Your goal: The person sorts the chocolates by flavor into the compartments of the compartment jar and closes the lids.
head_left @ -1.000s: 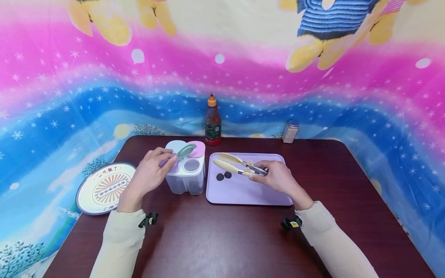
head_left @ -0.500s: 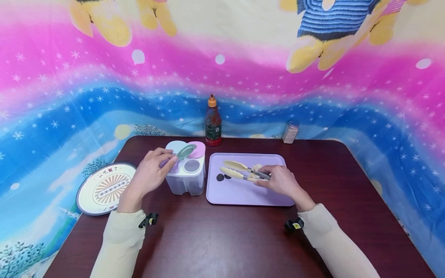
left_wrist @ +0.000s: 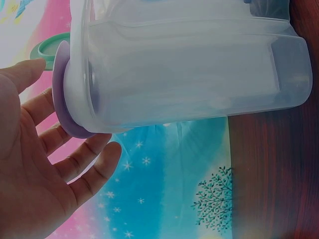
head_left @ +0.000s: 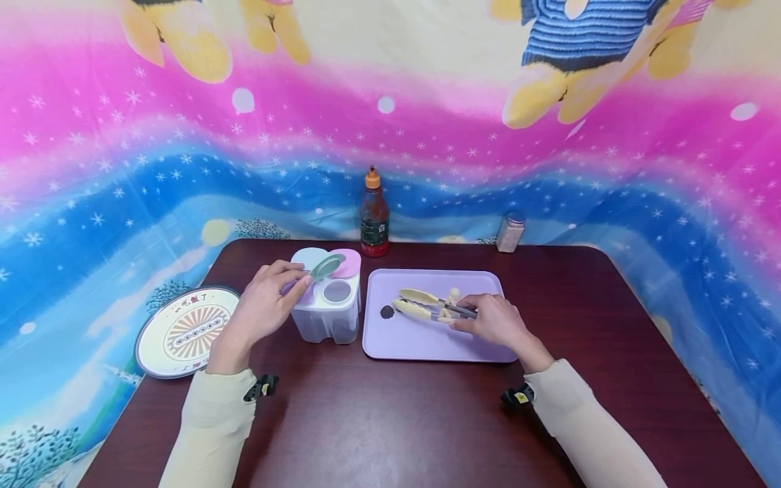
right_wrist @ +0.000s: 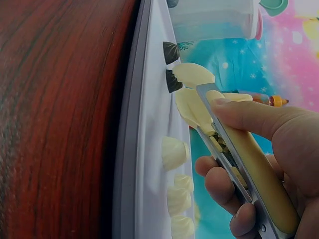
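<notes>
My left hand [head_left: 265, 298] pinches the edge of a raised green lid [head_left: 327, 267] on a clear multi-compartment container [head_left: 329, 324]. Its other fingers lie by the purple lid [left_wrist: 61, 92] in the left wrist view. My right hand [head_left: 497, 320] grips tongs [head_left: 413, 296] with cream tips, held low over the lilac tray [head_left: 427, 349]. The spread tips are at a small dark fluted piece [right_wrist: 173, 81], mostly hidden by them in the head view. A second dark piece [head_left: 387, 312] lies just left. Several cream-coloured pieces [right_wrist: 174, 153] sit beneath the tongs and hand.
Left of the container lies an oval patterned plate [head_left: 195, 329]. A red sauce bottle [head_left: 374, 227] with an orange cap stands behind the tray. At the back right is a small shaker jar [head_left: 510, 234]. A printed cloth [head_left: 427, 135] hangs round the table's far edges.
My right hand has moved right and down with the tongs, bringing their tips over the right-hand dark piece. The left hand and green lid have stayed in place.
</notes>
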Demonstrator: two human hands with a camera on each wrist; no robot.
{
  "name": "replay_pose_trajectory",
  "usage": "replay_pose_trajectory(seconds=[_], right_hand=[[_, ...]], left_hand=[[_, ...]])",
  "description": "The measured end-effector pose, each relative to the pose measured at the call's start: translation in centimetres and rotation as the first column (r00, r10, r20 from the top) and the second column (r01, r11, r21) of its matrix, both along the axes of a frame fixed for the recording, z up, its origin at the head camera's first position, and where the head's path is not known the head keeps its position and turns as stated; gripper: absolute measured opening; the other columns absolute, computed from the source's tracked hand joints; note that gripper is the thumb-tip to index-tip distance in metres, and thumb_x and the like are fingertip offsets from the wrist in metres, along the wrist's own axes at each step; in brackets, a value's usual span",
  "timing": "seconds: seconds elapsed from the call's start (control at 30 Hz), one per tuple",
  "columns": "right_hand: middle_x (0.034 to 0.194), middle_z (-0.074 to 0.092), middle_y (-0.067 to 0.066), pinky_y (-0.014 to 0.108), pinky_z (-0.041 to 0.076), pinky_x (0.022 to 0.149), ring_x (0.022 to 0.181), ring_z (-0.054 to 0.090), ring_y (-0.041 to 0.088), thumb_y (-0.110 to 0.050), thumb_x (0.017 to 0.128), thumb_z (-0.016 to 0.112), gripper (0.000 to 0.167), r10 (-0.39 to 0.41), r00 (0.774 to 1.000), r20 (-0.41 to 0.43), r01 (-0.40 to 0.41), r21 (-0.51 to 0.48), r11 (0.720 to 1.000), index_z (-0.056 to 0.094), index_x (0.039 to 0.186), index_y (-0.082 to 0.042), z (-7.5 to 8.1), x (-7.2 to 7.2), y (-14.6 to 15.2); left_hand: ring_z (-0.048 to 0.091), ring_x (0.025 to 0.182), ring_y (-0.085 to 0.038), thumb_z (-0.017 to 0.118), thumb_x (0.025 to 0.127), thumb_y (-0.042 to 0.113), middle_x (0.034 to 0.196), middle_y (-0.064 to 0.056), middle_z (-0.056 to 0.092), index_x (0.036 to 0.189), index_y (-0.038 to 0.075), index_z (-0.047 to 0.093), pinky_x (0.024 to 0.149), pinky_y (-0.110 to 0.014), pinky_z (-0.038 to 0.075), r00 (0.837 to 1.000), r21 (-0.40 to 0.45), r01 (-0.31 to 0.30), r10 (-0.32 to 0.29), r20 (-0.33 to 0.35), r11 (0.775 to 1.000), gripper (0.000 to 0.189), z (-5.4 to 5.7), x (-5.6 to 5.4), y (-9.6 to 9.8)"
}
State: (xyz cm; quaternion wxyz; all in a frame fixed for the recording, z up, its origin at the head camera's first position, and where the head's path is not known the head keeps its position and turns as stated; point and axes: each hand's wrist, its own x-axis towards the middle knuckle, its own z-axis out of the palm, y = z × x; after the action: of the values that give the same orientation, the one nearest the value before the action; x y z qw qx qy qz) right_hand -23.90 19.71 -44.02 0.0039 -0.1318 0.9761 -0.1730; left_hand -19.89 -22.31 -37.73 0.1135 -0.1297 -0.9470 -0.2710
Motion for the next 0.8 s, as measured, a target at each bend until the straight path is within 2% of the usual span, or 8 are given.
replay_pose_trajectory(seconds=[0.27,0.8], right_hand=[[0.112,0.076,0.003,0.044,0.051,0.065,0.094,0.069,0.026,-0.051,0.075,0.081,0.049,0.009,1.0,-0.014,-0.008,0.032,0.999,0.076,0.114,-0.023,-0.3,-0.09,0.09],[0.112,0.076,0.005,0.042,0.05,0.062,0.093,0.069,0.026,-0.048,0.077,0.081,0.046,0.02,1.0,-0.012,-0.02,0.0,1.0,0.076,0.114,-0.021,-0.38,-0.15,0.29]], left_hand=[[0.051,0.122,-0.033,0.048,0.104,0.042,0.135,-0.013,0.061,0.123,0.005,0.071,0.105,-0.052,0.041,1.0,-0.001,0.001,-0.001,0.0,1.0,0.047,-0.1,0.04,0.01],[0.05,0.122,-0.033,0.048,0.104,0.043,0.136,-0.013,0.06,0.124,0.005,0.07,0.105,-0.052,0.041,1.0,-0.003,0.001,-0.001,0.008,1.0,0.048,0.13,0.13,0.01]])
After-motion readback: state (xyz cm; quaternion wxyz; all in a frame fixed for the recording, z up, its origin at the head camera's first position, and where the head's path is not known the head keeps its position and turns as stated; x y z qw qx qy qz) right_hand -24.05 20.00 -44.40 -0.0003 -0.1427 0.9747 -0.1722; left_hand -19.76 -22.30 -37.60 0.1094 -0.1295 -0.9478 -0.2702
